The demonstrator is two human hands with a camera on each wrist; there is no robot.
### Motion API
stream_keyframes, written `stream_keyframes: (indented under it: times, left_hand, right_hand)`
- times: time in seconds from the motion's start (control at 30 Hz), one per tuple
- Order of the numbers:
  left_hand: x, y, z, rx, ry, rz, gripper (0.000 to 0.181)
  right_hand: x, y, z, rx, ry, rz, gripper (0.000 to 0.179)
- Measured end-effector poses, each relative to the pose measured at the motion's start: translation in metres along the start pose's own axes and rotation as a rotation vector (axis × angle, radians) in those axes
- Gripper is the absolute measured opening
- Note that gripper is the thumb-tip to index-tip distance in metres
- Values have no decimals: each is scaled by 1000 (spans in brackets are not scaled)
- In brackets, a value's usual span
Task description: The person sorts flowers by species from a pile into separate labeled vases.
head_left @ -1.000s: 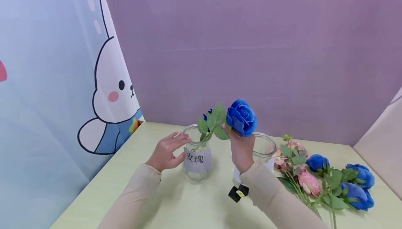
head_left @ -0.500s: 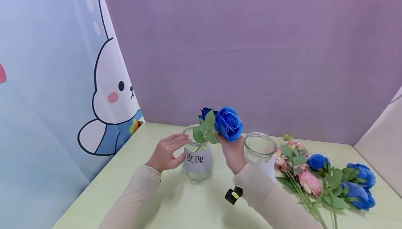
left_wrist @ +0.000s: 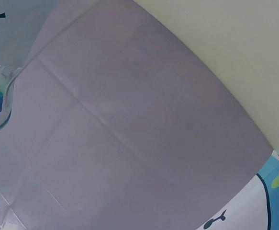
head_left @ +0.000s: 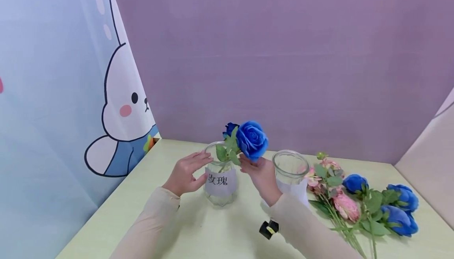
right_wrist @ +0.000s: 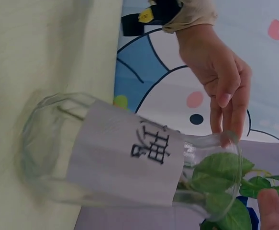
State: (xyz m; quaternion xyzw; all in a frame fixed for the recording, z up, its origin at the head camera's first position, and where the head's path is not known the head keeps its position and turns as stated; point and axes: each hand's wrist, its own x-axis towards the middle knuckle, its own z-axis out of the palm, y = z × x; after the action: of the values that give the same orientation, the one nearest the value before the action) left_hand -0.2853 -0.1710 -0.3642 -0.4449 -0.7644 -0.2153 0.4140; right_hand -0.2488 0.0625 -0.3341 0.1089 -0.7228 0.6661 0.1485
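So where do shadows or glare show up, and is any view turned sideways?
Head view: soft shadows on the table between the sleeves; right wrist view: pale glints on the labelled jar, the scene turned sideways; left wrist view: rather dim, tilted, jar cut off.

A small screened-off corner, set up like a makeshift booth around a desk; the kind of building it stands in cannot be told. The desk (head_left: 213,233) has a smooth, pale yellow-green top. Behind it hangs a plain purple cloth (head_left: 283,62), faintly creased. Along the left side is a light blue cloth (head_left: 46,140) printed with a big white cartoon rabbit (head_left: 118,123), a childlike pattern. A pale cream panel (head_left: 430,152) closes the right side.
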Motion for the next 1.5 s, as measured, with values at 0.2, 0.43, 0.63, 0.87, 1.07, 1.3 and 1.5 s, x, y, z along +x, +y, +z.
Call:
stream_keyframes:
  times: [0.2, 0.43, 0.63, 0.87, 1.07, 1.3, 1.5]
  left_hand:
    - [-4, 1, 1, 5, -2, -22, 36]
    - [-10, 1, 4, 11, 5, -21, 35]
    - [-11, 1, 8, 6, 11, -26, 36]
    - [-10, 0, 8, 11, 27, -15, 33]
    - [-5, -1, 7, 8, 39, -10, 43]
    - [-5, 1, 6, 8, 43, -9, 47]
    - [-6, 0, 6, 13, 44, -1, 38]
  right_hand:
    - [-16, 14, -21, -173, -100, -12, 19]
    - [-38, 45, -53, -164, -356, 78, 24]
    - [-54, 63, -84, -140, -444, 70, 28]
    - [-59, 70, -114, -143, -440, 163, 33]
    - [-56, 68, -131, -168, -417, 172, 32]
    - [-56, 66, -143, -265, -415, 115, 28]
    - [-52, 66, -158, -454, -451, 44, 25]
